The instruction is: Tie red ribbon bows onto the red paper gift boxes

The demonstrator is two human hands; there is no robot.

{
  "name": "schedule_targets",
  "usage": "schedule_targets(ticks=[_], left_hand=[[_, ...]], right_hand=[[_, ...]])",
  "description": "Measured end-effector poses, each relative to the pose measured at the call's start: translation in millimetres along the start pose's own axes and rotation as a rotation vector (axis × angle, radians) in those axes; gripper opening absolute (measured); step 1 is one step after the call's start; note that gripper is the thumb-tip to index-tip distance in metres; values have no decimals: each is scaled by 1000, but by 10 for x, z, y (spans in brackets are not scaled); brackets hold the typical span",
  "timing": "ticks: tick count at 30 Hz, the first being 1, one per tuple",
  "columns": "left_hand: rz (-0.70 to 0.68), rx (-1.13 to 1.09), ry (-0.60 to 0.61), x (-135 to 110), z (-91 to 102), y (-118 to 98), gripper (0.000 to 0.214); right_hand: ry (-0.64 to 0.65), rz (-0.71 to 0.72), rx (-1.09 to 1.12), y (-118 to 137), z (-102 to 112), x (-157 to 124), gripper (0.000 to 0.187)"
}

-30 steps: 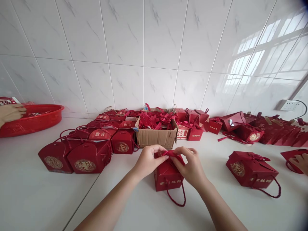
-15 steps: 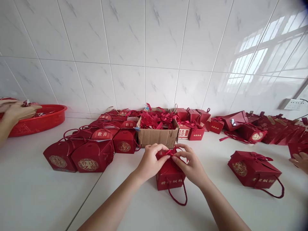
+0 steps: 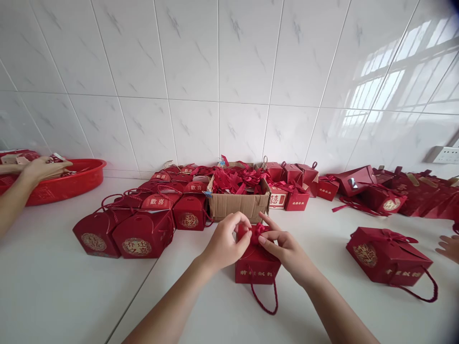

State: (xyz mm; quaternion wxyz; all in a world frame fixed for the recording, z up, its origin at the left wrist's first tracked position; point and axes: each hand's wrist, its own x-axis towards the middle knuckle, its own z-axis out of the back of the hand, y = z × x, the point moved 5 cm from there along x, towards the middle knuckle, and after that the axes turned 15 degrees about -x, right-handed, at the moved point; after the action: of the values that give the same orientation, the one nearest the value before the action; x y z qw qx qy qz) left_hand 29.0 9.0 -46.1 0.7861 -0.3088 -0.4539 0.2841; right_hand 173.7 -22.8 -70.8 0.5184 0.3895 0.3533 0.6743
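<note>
A red gift box (image 3: 258,268) with gold characters stands in front of me, its dark red cord handle (image 3: 274,306) hanging down the near side. On top of the box is a knotted red ribbon (image 3: 259,230). My left hand (image 3: 225,241) pinches at the ribbon's left side with thumb and forefinger; the bit between the tips is mostly hidden. From the right, my right hand (image 3: 287,251) holds the ribbon by the knot between thumb and fingers, its forefinger raised.
Behind the box, a cardboard carton (image 3: 238,208) holds loose red ribbons. Finished-looking red boxes (image 3: 141,236) crowd the left; another tied box (image 3: 389,255) sits right. Other people's hands show at a red basin (image 3: 82,179), far left, and at the right edge (image 3: 448,247).
My hands have drawn slightly apart at the ribbon, and the knot now shows between them. My right forefinger has lifted. The view has shifted a little. The hand at the basin has moved.
</note>
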Motion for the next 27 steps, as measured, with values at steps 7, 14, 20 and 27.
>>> schedule_targets(ticks=[7, 14, 20, 27], left_hand=[[124, -6, 144, 12, 37, 6, 10], [210, -90, 248, 21, 101, -18, 6], [237, -146, 352, 6, 59, -108, 5], [197, -160, 368, -3, 30, -106, 11]], right_hand=[[16, 2, 14, -19, 48, 19, 39], [-91, 27, -153, -26, 219, -11, 46], [26, 126, -314, 75, 274, -82, 35], [107, 274, -477, 142, 177, -113, 22]])
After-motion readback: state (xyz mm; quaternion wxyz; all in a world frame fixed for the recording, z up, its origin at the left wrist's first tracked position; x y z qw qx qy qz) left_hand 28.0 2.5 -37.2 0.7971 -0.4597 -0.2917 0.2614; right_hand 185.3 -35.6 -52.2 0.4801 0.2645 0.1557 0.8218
